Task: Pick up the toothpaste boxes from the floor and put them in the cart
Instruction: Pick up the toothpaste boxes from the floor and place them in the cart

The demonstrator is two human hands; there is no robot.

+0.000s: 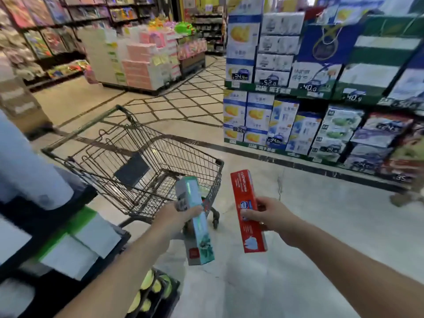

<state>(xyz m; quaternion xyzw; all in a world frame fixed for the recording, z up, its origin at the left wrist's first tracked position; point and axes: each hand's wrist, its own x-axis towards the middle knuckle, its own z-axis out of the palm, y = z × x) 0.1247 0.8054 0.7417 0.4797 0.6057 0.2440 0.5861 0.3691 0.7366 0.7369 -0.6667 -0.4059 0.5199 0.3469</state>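
Red, long and narrow, one toothpaste box (247,212) is gripped mid-length by the right hand (268,215), beside a teal-and-grey toothpaste box (195,220) clasped in the left hand (176,215), both held above the pale floor (321,226) just short of the wire cart (137,161).
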